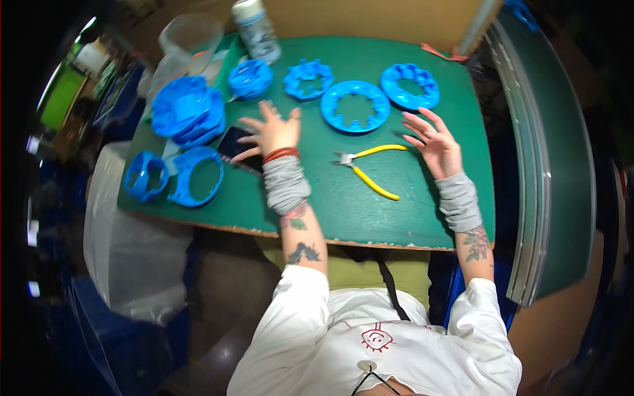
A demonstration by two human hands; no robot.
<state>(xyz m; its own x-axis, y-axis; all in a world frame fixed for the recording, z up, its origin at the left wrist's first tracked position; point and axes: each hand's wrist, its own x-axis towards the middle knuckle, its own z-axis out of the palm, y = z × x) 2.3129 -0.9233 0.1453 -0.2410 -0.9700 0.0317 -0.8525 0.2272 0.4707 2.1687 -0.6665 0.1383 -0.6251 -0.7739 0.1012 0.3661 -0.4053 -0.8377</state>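
Note:
My left hand (276, 133) is spread over the table's left half, fingers apart and nothing in them, above a dark phone (239, 146) that it partly hides. On the right, my right hand (432, 144) is raised with its fingers loosely stretched, empty. Between my hands lie side cutters (362, 157) with yellow handles, their jaws pointing left and handles apart. Beyond them are a flat blue plastic ring (332, 123), a second blue ring (428, 100) nearest my right fingers, and a smaller notched blue ring (290, 88).
Stacked blue bowl-shaped parts (181, 109), a round blue part (249, 80) and two open blue parts, one a wide ring (181, 191), occupy the left side. Behind stand a spray can (257, 33) and a green bin (232, 56). A clear plastic bag (132, 251) hangs at the left edge.

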